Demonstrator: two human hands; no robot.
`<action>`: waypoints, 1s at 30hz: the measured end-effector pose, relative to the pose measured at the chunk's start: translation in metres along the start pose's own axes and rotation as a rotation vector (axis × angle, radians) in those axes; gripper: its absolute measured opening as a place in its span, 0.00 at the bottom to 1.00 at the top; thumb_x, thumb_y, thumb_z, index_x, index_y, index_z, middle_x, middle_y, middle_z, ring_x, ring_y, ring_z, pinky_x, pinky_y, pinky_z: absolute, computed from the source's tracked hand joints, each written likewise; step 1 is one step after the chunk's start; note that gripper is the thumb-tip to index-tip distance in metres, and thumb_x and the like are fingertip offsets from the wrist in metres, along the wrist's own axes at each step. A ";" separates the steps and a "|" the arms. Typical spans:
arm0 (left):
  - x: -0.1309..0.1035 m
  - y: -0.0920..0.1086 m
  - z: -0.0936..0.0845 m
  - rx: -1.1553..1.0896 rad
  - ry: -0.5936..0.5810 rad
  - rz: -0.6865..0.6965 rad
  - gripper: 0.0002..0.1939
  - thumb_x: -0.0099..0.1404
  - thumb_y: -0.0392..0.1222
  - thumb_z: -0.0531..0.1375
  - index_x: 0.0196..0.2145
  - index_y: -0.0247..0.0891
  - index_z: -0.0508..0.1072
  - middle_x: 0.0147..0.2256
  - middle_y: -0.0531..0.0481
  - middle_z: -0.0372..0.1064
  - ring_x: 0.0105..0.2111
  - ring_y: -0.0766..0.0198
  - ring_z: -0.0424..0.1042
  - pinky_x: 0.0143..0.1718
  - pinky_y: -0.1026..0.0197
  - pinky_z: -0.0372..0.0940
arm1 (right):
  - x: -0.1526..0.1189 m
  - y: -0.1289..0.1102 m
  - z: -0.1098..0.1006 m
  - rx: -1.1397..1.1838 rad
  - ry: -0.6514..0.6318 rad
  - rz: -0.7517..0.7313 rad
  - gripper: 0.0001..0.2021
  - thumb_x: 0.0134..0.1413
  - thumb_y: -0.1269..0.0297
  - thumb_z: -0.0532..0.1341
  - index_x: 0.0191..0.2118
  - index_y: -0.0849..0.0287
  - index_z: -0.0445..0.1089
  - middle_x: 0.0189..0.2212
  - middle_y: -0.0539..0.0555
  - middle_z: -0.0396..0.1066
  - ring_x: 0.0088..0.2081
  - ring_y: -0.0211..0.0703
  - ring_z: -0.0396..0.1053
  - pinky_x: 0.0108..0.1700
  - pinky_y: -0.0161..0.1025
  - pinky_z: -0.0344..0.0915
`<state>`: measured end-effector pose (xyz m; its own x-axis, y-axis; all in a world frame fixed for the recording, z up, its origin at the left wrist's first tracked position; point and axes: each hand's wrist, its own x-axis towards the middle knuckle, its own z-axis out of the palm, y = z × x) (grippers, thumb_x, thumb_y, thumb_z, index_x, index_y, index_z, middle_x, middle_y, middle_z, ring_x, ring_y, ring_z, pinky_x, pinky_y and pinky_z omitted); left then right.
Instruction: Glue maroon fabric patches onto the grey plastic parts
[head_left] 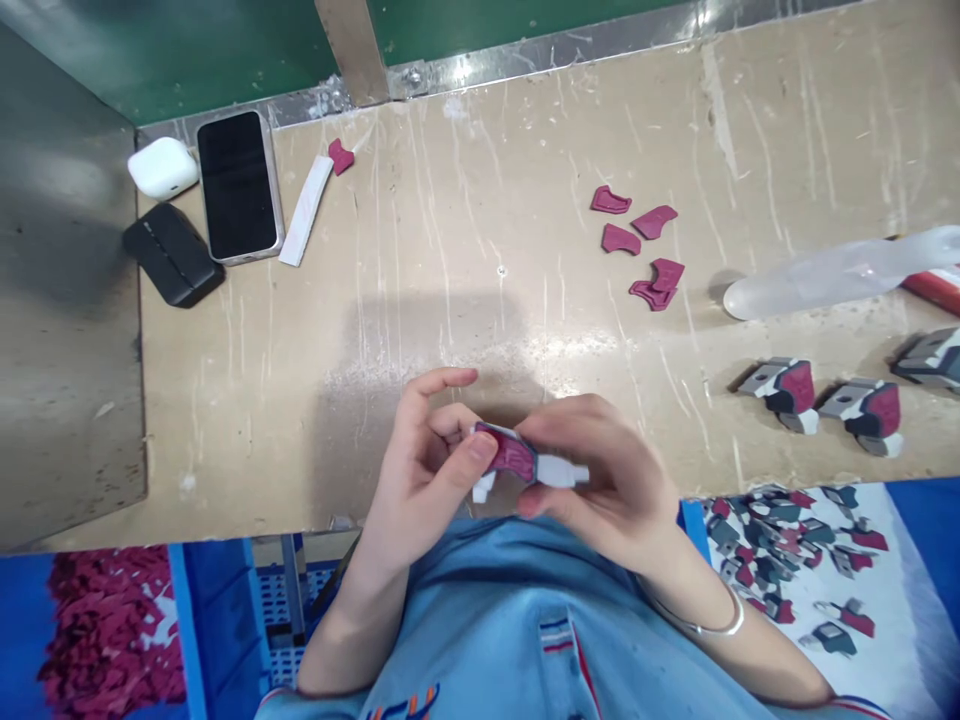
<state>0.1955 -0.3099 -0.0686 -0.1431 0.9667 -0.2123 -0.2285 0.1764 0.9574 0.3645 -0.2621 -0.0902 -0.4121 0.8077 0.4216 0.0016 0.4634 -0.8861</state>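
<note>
Near the table's front edge, my left hand (433,470) pinches a small part (514,458) with a dark red face and white ends, its thumb on the red face. My right hand (606,480) is closed around the part's right side, thumb below and blurred fingers above. Several loose dark red pieces (621,239) lie on the table beyond my right hand. Two grey parts with dark red faces (795,388) stand to the right.
A phone (238,188), a white case (163,168), a black case (174,255) and a white strip (307,211) lie back left. A translucent bottle (825,278) lies right. Below the table are bins of red pieces (112,630) and grey-and-red parts (787,545).
</note>
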 end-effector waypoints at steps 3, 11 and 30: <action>-0.007 0.000 -0.002 -0.038 -0.032 -0.058 0.23 0.71 0.61 0.66 0.55 0.48 0.68 0.25 0.58 0.66 0.19 0.68 0.62 0.18 0.67 0.59 | 0.002 0.001 -0.007 -0.061 -0.077 -0.045 0.17 0.66 0.57 0.69 0.58 0.48 0.76 0.39 0.53 0.80 0.37 0.43 0.80 0.39 0.38 0.79; -0.010 -0.005 -0.012 0.633 -0.027 0.488 0.28 0.61 0.52 0.77 0.54 0.47 0.74 0.43 0.48 0.73 0.43 0.56 0.76 0.41 0.57 0.73 | -0.003 -0.002 -0.008 -0.086 0.005 -0.064 0.16 0.65 0.54 0.68 0.54 0.54 0.79 0.33 0.54 0.81 0.32 0.42 0.80 0.33 0.36 0.78; -0.006 -0.005 -0.006 0.541 -0.043 0.692 0.14 0.63 0.29 0.67 0.43 0.44 0.74 0.35 0.52 0.78 0.35 0.60 0.77 0.46 0.53 0.75 | 0.009 -0.016 -0.014 -0.101 -0.097 -0.096 0.07 0.65 0.61 0.70 0.42 0.52 0.72 0.31 0.51 0.81 0.33 0.47 0.82 0.35 0.43 0.80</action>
<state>0.1915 -0.3176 -0.0739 -0.0416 0.8935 0.4471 0.3854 -0.3986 0.8322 0.3736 -0.2567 -0.0694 -0.5011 0.7208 0.4788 0.0477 0.5755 -0.8164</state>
